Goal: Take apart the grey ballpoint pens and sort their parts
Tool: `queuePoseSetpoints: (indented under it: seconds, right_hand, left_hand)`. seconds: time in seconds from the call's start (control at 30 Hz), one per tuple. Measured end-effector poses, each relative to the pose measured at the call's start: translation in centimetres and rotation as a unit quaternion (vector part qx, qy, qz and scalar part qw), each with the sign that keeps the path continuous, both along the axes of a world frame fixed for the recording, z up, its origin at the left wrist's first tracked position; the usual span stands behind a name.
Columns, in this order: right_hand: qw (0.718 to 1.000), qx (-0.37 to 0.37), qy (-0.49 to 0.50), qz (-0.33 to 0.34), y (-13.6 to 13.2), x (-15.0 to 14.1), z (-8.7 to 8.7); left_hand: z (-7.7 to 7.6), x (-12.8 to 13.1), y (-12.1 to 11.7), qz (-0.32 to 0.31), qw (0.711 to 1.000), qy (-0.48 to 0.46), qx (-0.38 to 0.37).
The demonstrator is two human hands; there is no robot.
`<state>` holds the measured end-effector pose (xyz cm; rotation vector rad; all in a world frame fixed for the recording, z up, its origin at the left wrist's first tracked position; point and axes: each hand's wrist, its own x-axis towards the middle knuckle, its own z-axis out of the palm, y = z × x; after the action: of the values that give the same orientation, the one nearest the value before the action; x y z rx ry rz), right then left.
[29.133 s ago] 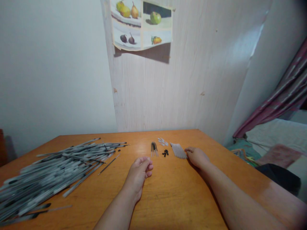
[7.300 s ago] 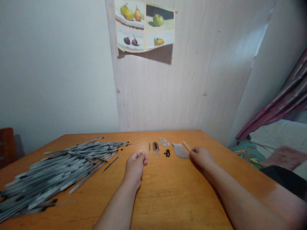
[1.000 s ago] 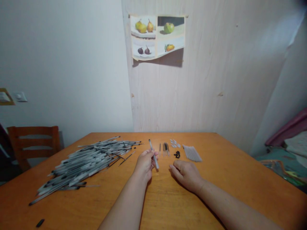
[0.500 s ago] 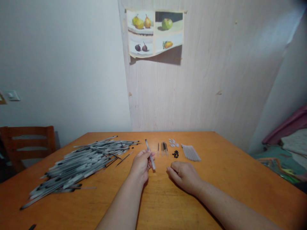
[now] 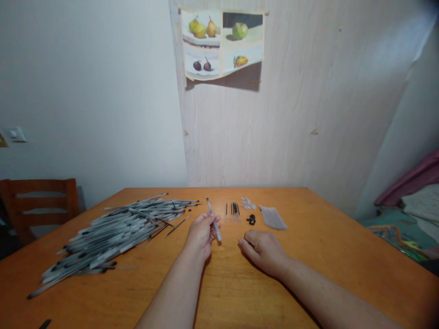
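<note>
My left hand is closed on a pen with a clear barrel, pinched between thumb and fingers. The pen slants, its dark end pointing away from me. On the table my right hand rests loosely curled, thumb along its side; nothing shows in it. Just beyond lie small black plugs, clear pen caps and a row of clear pen barrels. Thin dark ink refills lie side by side ahead of the left hand.
A large heap of pens covers the left of the wooden table, with a few loose refills at its edge. Behind the table is a wall with a fruit picture sheet. A wooden chair stands at the left.
My left hand and the pen have shifted very slightly up and to the left in view. The right hand has stayed where it was.
</note>
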<state>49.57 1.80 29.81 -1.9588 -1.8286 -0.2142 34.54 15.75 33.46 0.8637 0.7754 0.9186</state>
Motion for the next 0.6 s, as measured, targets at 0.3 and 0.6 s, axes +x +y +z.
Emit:
queuePoseSetpoints:
  seconds: [0.3, 0.6]
  right_hand:
    - [1.000, -0.001, -0.004, 0.001, 0.07, 0.09, -0.10]
    - [1.000, 0.000, 0.003, 0.006, -0.01, 0.05, 0.04]
  left_hand:
    - [0.15, -0.06, -0.10, 0.000, 1.000, 0.000, -0.003]
    - [0.36, 0.01, -0.13, 0.006, 1.000, 0.007, -0.008]
